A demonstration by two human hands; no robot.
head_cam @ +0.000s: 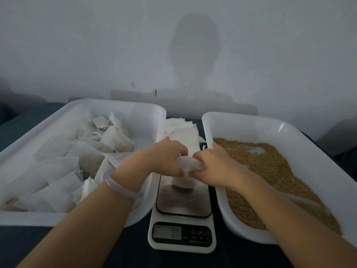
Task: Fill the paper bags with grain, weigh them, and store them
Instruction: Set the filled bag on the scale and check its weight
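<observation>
One bag above scale, left hand, right hand gripping, between tray rims

Left tray, right tray white; grain golden-brown; paper bags off-white; scale white; table cover dark blue.

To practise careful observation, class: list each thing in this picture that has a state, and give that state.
left hand: grips the paper bag
right hand: grips the paper bag
paper bag: held over the scale
scale: on, display reads 0.0
left tray: piled with bags
right tray: grain, bottom partly bare
</observation>
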